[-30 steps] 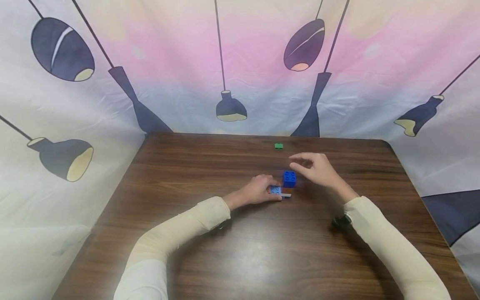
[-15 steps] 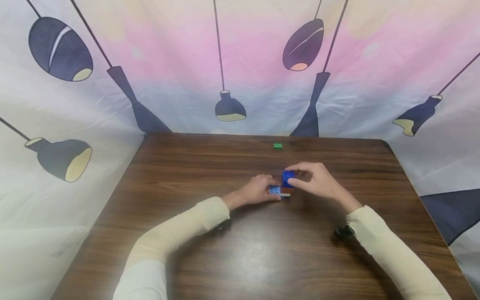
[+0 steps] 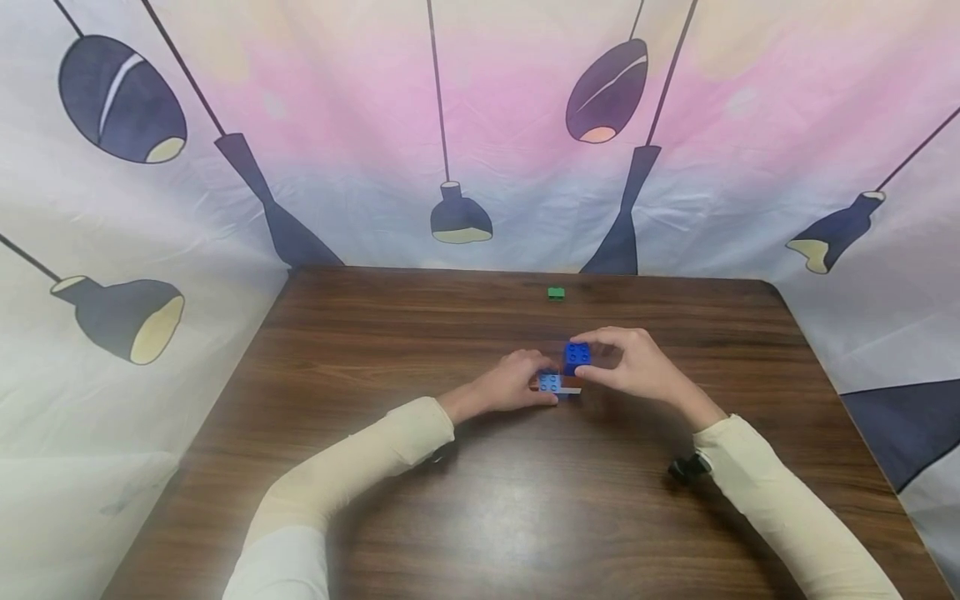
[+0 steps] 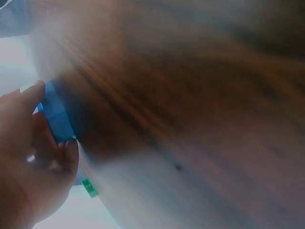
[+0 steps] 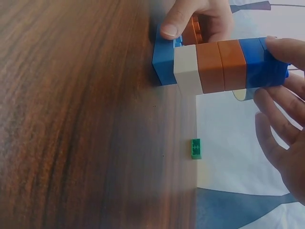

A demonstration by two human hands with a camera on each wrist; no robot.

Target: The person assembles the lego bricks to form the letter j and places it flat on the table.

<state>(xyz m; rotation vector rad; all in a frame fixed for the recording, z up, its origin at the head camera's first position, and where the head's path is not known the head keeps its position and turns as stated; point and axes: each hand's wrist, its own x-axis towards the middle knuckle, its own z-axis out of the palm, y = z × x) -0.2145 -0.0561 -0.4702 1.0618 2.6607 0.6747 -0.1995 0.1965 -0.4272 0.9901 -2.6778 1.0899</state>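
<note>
My left hand [image 3: 516,382] grips a light blue brick [image 3: 550,382] at the foot of a small build on the brown table. In the right wrist view, a column rises from one end of that base: a white brick [image 5: 188,70], two orange bricks [image 5: 221,67] and dark blue on top. The dark blue brick [image 3: 577,357] is pinched between thumb and fingers of my right hand [image 3: 628,360]. More orange [image 5: 191,32] shows behind the left thumb, largely hidden by that hand. In the left wrist view, the left fingers hold the blue base at its ends.
A small green brick [image 3: 556,294] lies apart near the back edge of the table [image 3: 420,325]. Behind the table hangs a cloth printed with lamps [image 3: 462,218]. A dark device [image 3: 687,468] sits at the right wrist.
My right hand has come down and left from beside the dark blue brick and now pinches it. The left hand stays at the light blue base, almost unmoved. The green brick has not moved.
</note>
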